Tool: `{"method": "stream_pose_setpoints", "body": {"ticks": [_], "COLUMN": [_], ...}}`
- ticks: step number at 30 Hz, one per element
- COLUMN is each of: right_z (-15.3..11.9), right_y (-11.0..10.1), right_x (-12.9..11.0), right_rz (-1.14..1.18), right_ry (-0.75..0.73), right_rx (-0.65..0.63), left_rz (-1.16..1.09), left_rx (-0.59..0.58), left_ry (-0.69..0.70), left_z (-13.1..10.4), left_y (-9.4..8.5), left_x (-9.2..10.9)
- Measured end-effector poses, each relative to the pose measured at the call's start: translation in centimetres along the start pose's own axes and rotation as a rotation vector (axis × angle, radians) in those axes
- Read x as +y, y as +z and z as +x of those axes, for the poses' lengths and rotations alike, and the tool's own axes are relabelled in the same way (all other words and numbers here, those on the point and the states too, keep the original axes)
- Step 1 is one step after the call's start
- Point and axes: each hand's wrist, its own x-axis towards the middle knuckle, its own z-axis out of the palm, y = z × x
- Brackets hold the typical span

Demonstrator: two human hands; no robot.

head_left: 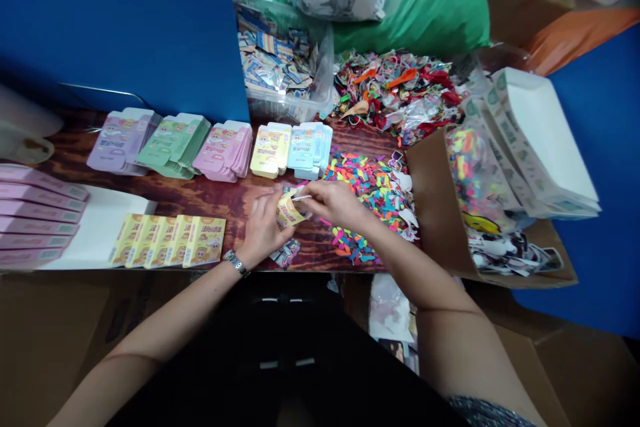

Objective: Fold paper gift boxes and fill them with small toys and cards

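A small yellow printed box (289, 212) is in my left hand (261, 228), with the fingers behind it and the thumb along its lower edge. My right hand (334, 203) is closed at the box's right end. A thin white strip shows at its fingertips; whether this is a box flap or a separate piece I cannot tell. Small printed packets (286, 253) lie on the table under my left hand. Just right of my right hand spreads a pile of small bright plastic pieces (367, 190).
Stacks of flat cartons, purple (117, 140) to blue (306, 147), line the back. Filled yellow boxes (205, 240) and pink boxes (35, 213) stand left. A clear bin of packets (320, 73) and a heap of trinkets (400, 90) lie behind; a cardboard box (435, 207) stands right.
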Motion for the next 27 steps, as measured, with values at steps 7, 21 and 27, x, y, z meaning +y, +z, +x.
{"method": "stream_pose_setpoints", "body": {"ticks": [7, 21, 27], "right_z": [-1.9, -3.1, -3.2], "right_y": [1.2, 3.2, 4.7], "right_x": [-1.8, -2.4, -3.4], "right_rz": [-0.011, 0.05, 0.075], "right_ry": [-0.182, -0.198, -0.143], "right_rx": [0.212, 0.326, 0.529], "left_rz": [-0.05, -0.127, -0.108], "left_rx": [0.093, 0.097, 0.078], "left_ry": [0.014, 0.182, 0.206], "left_z": [-0.7, -1.3, -1.9], "left_y": [-1.5, -2.2, -2.1], "left_x": [-0.3, -0.2, -0.1]}}
